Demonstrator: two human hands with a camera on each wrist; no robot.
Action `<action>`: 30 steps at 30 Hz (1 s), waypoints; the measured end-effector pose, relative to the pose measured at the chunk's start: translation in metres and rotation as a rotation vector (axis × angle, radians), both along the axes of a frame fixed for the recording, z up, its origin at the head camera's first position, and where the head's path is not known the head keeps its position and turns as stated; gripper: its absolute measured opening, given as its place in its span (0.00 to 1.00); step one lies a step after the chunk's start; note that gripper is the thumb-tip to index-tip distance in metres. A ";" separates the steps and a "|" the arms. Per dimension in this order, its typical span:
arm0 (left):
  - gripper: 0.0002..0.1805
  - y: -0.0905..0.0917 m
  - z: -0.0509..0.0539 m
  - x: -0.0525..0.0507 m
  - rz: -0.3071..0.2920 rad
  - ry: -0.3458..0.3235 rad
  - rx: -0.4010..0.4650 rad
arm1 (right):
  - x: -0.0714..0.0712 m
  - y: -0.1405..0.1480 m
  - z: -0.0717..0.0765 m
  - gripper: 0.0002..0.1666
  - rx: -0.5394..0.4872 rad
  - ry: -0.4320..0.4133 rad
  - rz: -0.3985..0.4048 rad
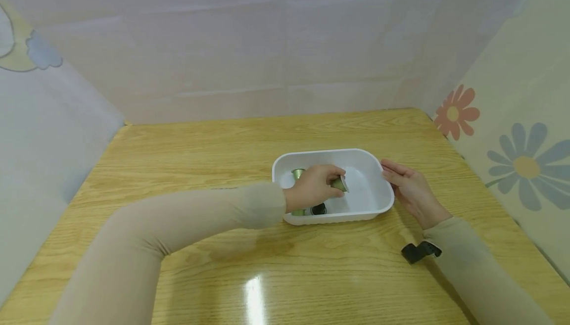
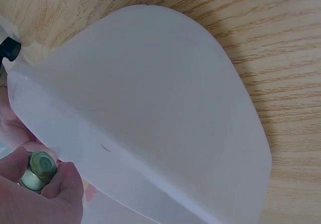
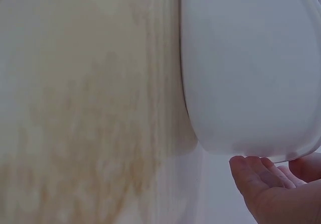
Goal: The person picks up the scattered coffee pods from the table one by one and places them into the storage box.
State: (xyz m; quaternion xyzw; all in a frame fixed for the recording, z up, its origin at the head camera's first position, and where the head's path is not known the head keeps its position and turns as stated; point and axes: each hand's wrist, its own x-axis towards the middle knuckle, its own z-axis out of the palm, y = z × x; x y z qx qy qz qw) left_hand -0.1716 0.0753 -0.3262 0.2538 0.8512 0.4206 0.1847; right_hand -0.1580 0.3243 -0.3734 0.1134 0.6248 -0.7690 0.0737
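My left hand pinches a green coffee capsule between thumb and fingers, inside the white plastic basin. In the left wrist view the capsule's green base faces the camera. One green capsule lies on its side at the basin's far left; another, partly hidden by my wrist, sits nearer the front. Beside that one is a black capsule. At the basin's right end, my right hand touches the outer wall and rim with extended fingers.
The basin stands on a wood-grain table. A pale sheet hangs behind it, and a wall covering with printed flowers borders the right side. A black strap is around the right sleeve.
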 end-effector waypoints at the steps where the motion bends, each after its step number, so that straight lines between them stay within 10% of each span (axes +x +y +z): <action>1: 0.26 0.001 -0.001 0.000 -0.006 0.000 -0.009 | 0.000 0.000 0.000 0.36 -0.003 0.001 -0.001; 22: 0.28 0.008 -0.015 -0.001 -0.097 0.009 -0.152 | -0.001 -0.001 0.000 0.37 -0.010 0.001 -0.005; 30: 0.27 -0.010 -0.012 0.002 -0.058 -0.024 -0.025 | -0.001 -0.001 0.000 0.34 -0.002 -0.008 -0.018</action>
